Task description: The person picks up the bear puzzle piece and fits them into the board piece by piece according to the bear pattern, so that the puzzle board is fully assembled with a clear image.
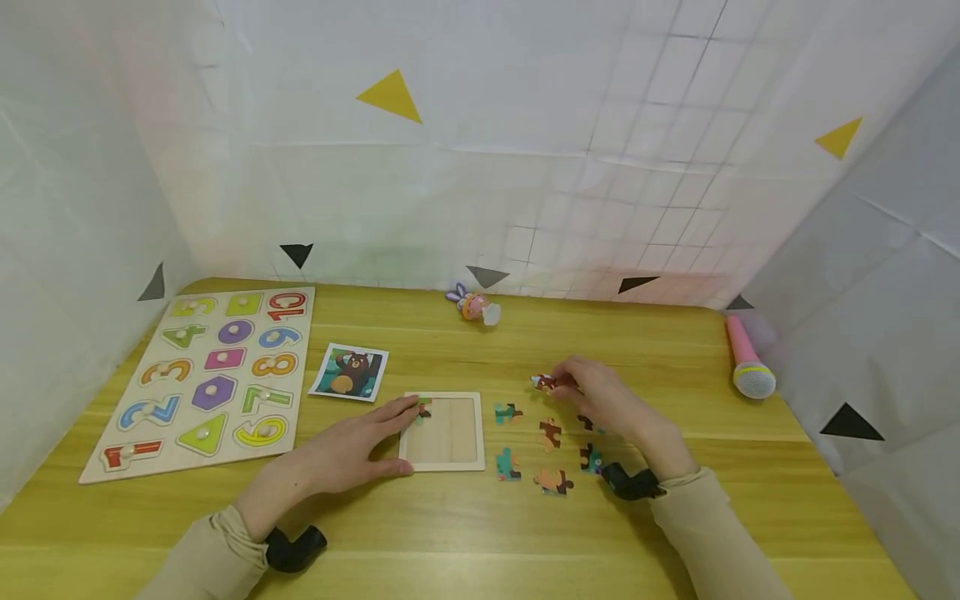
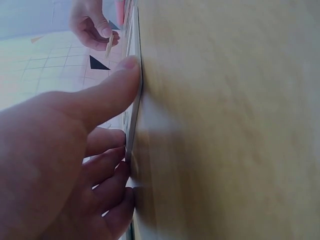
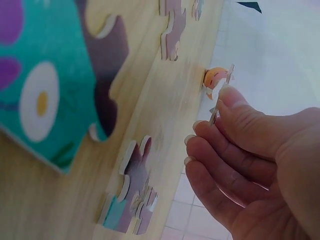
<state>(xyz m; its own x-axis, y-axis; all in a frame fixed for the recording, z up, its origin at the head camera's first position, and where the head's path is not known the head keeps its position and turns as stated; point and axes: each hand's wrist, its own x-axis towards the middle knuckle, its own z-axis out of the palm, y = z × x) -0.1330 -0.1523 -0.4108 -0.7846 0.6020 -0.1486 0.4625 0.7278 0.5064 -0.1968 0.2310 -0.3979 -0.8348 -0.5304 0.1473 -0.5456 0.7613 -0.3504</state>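
My left hand (image 1: 345, 454) rests at the left side of a square wooden puzzle frame (image 1: 480, 433). Its thumb (image 2: 112, 97) touches the lower left corner, and its extended fingers lie by the upper left one. One puzzle piece (image 1: 424, 408) sits inside that corner, partly under the fingertips. Above the table, my right hand (image 1: 600, 396) pinches a brown, red and white jigsaw piece (image 1: 542, 383) between thumb and fingers; the right wrist view shows this piece (image 3: 221, 95) edge-on. Loose pieces, among them an orange-brown one (image 1: 553, 481) and a teal one (image 1: 507, 464), lie between frame and right hand.
A picture card of a bear (image 1: 350, 372) lies behind the left hand. At the left is a number-and-shape board (image 1: 285, 392). A small bunny-eared figure (image 1: 472, 306) lies near the back wall, and a pink toy microphone (image 1: 746, 358) lies at the right edge.
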